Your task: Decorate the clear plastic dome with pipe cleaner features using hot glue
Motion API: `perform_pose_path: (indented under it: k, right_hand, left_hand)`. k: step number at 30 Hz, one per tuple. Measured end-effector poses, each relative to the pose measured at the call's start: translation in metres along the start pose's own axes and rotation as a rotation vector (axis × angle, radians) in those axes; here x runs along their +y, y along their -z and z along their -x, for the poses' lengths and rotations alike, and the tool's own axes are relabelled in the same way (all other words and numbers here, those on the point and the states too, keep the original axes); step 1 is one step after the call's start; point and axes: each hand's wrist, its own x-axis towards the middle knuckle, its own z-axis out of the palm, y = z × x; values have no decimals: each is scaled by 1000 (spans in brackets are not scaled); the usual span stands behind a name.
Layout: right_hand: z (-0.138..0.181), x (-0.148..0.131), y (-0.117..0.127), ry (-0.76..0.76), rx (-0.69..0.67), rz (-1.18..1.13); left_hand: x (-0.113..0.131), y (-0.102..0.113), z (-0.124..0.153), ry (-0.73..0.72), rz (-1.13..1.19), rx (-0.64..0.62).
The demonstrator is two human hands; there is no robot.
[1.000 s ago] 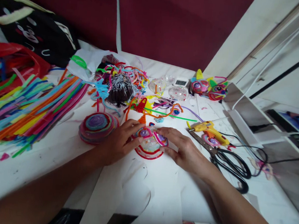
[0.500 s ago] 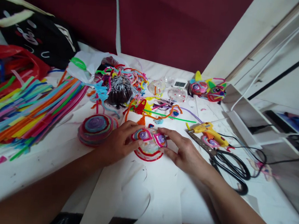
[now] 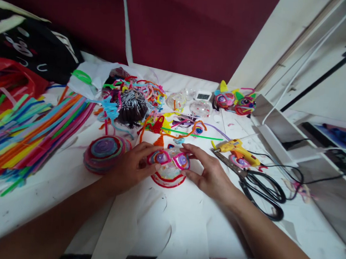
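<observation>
A clear plastic dome (image 3: 169, 173) lies on white paper between my hands. It bears two eye shapes of pink, white and purple pipe cleaner, and a red band rims its lower edge. My left hand (image 3: 132, 164) curves around the left side, fingers at the left eye piece (image 3: 159, 157). On the other side, my right hand (image 3: 213, 174) has its thumb and fingers at the right eye piece (image 3: 181, 161). Left of my hand stands a coiled pipe-cleaner dome (image 3: 103, 152). Just beyond the held dome lies a small orange coiled triangle (image 3: 159, 140).
Loose pipe cleaners (image 3: 41, 131) spread across the left. Black-handled scissors (image 3: 258, 188) and a yellow glue gun (image 3: 237, 147) with its cord lie at right. Behind are a dark pompom-like bundle (image 3: 134, 108), clear domes (image 3: 200, 108), a small digital display (image 3: 203, 95) and colourful finished masks (image 3: 235, 100).
The whole view has shifted slightly, so things appear further left. Both hands stay around the dome; the right fingertips sit a little further from the right eye piece's top.
</observation>
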Motion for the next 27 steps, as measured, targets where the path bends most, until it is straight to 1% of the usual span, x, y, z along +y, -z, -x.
perform_pose_path:
  k: [9,20,27]
  right_hand:
    - [0,0,0,-11,-42,-53]
    - [0,4,-2,-24,-34,-107]
    - [0,4,-1,-40,-49,-89]
  left_hand:
    - [-1,0,-1,21,8,9]
    - [-1,0,-1,22,10,10]
    - [2,-1,-1,25,-2,17]
